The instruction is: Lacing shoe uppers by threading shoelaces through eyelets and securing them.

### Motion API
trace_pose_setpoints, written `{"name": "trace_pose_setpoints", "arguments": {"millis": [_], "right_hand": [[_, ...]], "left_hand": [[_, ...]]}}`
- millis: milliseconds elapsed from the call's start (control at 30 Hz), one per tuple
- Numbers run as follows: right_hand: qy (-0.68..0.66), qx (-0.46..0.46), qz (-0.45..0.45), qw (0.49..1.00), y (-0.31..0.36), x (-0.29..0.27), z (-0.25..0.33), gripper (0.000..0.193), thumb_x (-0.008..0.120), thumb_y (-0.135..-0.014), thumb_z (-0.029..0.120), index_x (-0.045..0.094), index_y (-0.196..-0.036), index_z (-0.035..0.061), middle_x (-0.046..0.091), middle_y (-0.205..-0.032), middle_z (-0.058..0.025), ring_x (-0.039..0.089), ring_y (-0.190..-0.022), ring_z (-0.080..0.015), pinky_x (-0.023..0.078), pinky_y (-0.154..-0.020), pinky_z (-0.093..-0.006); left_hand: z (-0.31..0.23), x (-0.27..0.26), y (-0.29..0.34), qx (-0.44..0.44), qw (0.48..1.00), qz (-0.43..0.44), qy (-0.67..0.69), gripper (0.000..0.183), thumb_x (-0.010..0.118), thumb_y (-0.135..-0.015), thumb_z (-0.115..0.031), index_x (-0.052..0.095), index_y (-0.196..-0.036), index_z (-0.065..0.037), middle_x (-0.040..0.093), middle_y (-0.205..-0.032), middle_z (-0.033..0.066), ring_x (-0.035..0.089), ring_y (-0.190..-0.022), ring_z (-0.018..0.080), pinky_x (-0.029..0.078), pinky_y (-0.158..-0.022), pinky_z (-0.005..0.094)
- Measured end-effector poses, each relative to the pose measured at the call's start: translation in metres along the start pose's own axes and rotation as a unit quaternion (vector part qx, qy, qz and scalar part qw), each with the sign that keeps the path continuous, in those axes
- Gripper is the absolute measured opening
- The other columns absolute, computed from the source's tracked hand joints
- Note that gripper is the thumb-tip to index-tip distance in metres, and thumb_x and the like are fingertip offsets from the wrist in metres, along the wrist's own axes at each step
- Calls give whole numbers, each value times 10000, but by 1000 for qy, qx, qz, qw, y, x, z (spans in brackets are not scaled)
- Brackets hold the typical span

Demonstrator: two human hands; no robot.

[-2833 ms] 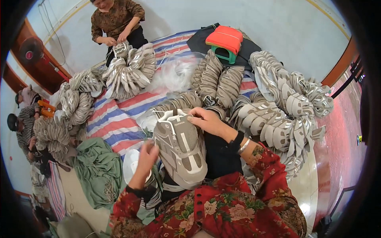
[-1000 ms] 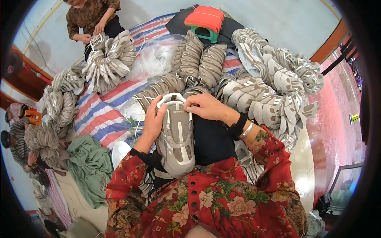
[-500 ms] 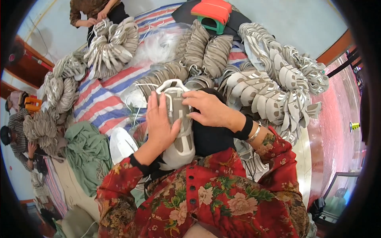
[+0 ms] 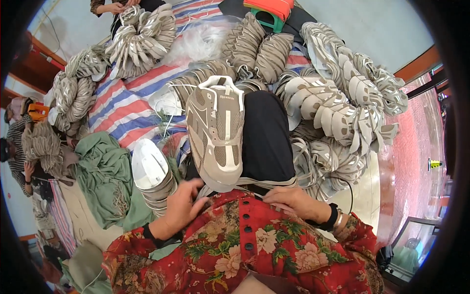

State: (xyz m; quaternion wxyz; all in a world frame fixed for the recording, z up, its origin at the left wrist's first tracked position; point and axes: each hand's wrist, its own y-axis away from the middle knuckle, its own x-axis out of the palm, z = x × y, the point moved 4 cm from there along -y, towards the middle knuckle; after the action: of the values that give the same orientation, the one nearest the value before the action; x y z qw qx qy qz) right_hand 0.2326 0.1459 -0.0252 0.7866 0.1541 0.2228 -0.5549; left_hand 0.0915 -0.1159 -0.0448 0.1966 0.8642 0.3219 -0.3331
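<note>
A beige and grey shoe upper lies lengthwise on my black-trousered lap, its white pull loop pointing away from me. My left hand rests at its near end, fingers curled at the edge of the upper. My right hand, with a dark wristband, pinches a thin strap or lace that runs from the upper's near end. My sleeves are red with a flower print.
Stacks of similar beige uppers lie to my right and ahead on a striped red, white and blue sheet. A white-soled stack and green cloth sit at left. Another person works at the far side; an orange and green stool stands beyond.
Both hands have slid from the top of the shoe upper down to its near end. The upper now lies flat and uncovered on my lap.
</note>
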Motion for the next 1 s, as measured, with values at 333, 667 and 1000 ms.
{"name": "trace_pose_setpoints", "arguments": {"millis": [333, 667, 1000], "right_hand": [[209, 18, 6, 978, -49, 7, 1, 216, 612, -766, 28, 578, -977, -4, 587, -899, -129, 622, -746, -320, 514, -591, -379], [182, 48, -85, 979, -44, -58, 13, 297, 692, -784, 185, 643, -1068, 114, 601, -1140, -119, 619, -949, -312, 514, -793, -354], [-378, 131, -94, 912, -39, -142, 31, 132, 599, -900, 162, 637, -860, 41, 538, -609, 21, 454, -486, -45, 353, -450, -202]], "left_hand": [[-48, -36, -4, 330, 942, -17, -54, 136, 684, -755, -81, 652, -887, -82, 625, -840, 43, 581, -769, 250, 459, -716, 330], [-71, -63, -32, 39, 963, 153, 217, 95, 655, -852, -97, 677, -865, -5, 665, -759, 50, 613, -671, 112, 469, -605, 239], [-102, -111, -97, 92, 972, 141, 165, 97, 642, -859, -79, 707, -876, -9, 621, -682, 18, 553, -599, 72, 423, -540, 226]]}}
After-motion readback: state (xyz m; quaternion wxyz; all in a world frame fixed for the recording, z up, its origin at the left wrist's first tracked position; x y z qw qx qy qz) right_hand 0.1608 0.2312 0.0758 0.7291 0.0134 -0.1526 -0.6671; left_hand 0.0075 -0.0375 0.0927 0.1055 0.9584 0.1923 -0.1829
